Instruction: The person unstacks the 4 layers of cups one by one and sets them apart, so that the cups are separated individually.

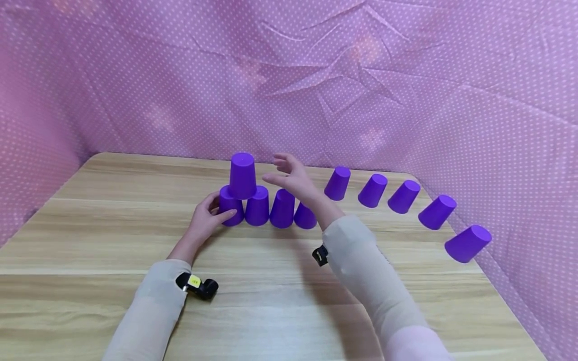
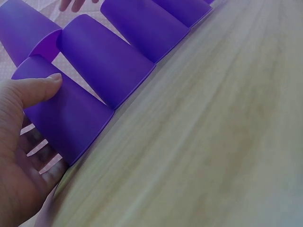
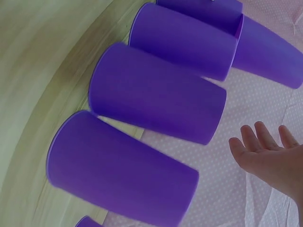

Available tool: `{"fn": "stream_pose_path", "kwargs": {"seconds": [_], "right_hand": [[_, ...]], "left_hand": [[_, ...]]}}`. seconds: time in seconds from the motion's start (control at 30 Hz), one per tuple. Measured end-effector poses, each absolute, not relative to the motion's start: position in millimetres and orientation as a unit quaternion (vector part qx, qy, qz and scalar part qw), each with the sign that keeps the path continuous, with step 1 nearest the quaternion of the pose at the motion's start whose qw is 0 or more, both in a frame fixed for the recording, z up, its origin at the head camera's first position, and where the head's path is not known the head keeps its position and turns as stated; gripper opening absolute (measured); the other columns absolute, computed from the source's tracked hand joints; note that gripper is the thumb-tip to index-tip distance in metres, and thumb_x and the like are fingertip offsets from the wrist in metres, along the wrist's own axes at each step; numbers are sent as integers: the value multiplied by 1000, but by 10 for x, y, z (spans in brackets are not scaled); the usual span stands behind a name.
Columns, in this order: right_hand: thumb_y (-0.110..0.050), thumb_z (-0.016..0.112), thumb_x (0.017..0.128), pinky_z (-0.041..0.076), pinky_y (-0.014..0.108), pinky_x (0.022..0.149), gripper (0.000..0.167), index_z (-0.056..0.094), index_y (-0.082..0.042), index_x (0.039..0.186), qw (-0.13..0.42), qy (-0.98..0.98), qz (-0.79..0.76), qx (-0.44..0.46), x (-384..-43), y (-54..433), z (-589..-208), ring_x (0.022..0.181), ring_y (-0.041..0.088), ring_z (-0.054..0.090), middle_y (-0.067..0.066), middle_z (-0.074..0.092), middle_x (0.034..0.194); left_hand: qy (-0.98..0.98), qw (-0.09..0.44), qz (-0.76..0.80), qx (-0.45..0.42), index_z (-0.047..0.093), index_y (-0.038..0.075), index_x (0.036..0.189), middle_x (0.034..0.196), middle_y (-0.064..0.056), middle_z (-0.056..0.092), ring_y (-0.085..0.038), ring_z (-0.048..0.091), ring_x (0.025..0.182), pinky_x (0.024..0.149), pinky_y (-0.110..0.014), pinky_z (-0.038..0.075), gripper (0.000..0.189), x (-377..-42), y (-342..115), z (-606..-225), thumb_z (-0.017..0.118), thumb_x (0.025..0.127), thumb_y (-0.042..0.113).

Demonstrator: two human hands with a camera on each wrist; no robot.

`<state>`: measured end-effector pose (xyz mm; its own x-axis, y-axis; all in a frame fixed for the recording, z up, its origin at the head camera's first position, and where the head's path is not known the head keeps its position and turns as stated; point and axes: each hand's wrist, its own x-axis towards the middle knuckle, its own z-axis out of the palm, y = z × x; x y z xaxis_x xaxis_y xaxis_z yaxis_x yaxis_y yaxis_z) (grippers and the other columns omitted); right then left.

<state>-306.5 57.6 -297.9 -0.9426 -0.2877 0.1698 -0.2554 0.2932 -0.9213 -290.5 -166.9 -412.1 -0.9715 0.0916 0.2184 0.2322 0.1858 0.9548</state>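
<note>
Several upside-down purple cups stand side by side in a row on the table. My left hand (image 1: 206, 220) holds the leftmost cup (image 2: 66, 111) of the row, thumb across its front and fingers behind it. Another upturned cup (image 1: 242, 176) sits on top, bridging the leftmost cup and its neighbour (image 1: 257, 206). My right hand (image 1: 293, 176) is in the air just right of the upper cup, fingers spread and holding nothing. Below it are two more cups of the row, a third cup (image 1: 282, 209) and a fourth cup (image 1: 305, 217), the latter partly hidden by my right forearm.
Off to the right, several more upturned purple cups, among them a far cup (image 1: 337, 183) and a near cup (image 1: 468, 244), stand spaced in a line slanting toward the table's right edge. A pink dotted cloth (image 1: 289, 90) hangs behind the wooden table (image 1: 253, 311).
</note>
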Motion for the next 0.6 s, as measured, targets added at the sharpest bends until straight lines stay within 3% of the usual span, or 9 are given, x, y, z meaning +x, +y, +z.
{"fn": "stream_pose_path", "kwargs": {"seconds": [0.37, 0.6], "right_hand": [[-26, 70, 71, 36, 36, 89, 72, 32, -17, 131, 39, 806, -563, -176, -3073, 345, -2967, 114, 24, 37, 8, 41, 125], [-25, 71, 71, 36, 36, 90, 74, 30, -14, 131, 29, 810, -559, -174, -3100, 197, -2982, 113, 29, 38, 13, 39, 127]], "left_hand": [[-759, 48, -642, -101, 36, -6, 125, 117, -27, 42, -36, 38, 109, 96, -43, 29, 56, -2820, -1639, -3958, 63, 77, 4], [-761, 58, -636, -109, 38, -3, 125, 116, -23, 45, -31, 40, 108, 95, -39, 31, 57, -2916, -1673, -4095, 65, 76, 8]]}}
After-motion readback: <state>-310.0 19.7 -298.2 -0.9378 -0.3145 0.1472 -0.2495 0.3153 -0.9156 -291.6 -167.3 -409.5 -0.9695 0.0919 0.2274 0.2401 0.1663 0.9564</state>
